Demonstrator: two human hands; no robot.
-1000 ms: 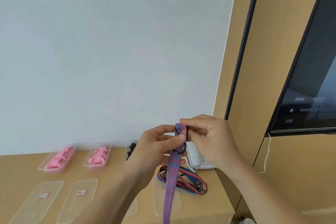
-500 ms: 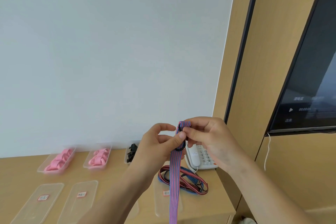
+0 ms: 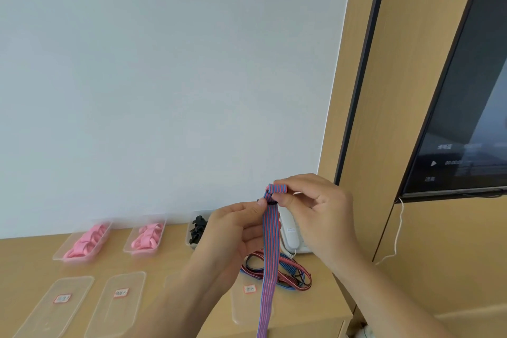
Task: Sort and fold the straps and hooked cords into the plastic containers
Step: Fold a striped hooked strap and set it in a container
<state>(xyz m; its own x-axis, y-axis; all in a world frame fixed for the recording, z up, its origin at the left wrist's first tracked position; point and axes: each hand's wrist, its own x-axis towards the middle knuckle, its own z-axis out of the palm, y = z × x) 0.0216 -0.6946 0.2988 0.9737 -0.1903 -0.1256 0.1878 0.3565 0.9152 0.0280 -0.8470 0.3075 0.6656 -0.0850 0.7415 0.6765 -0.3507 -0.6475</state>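
While both hands (image 3: 277, 217) pinch it, the striped strap (image 3: 270, 250) seemingly folded lower.

We see bright, even daylight on the white wall (image 3: 164, 77), with only faint shadows. The screen (image 3: 466, 118) reflects pale glare. Lines beside the screen lean from wide-angle distortion, and detail stays slightly soft.

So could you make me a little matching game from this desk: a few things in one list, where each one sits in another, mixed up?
Things:
1. striped strap
2. pink straps
3. black hooks
4. white phone

Places:
A. in a clear container by the wall, left
B. behind the hands, on the desk
C. pinched between both hands, hanging down
D. in a clear container left of the left hand

Pairs: 1-C, 2-A, 3-D, 4-B
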